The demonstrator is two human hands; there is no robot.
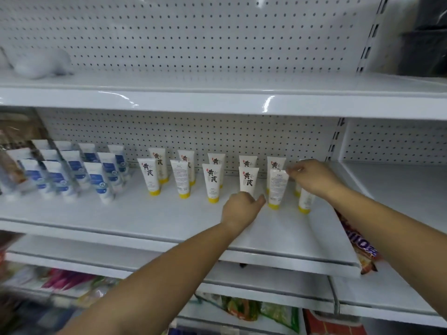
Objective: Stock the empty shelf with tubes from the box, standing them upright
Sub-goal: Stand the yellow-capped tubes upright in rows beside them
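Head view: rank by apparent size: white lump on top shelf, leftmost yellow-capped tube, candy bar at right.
1. white lump
2. candy bar, partly hidden and nearer the camera, so unsure
3. yellow-capped tube

We see our left forearm and right forearm bare from the lower edge of the view up to the wrists, smooth and rounded in outline. Our left hand and right hand are bare too. 1 pale, short nail shows on a right fingertip.
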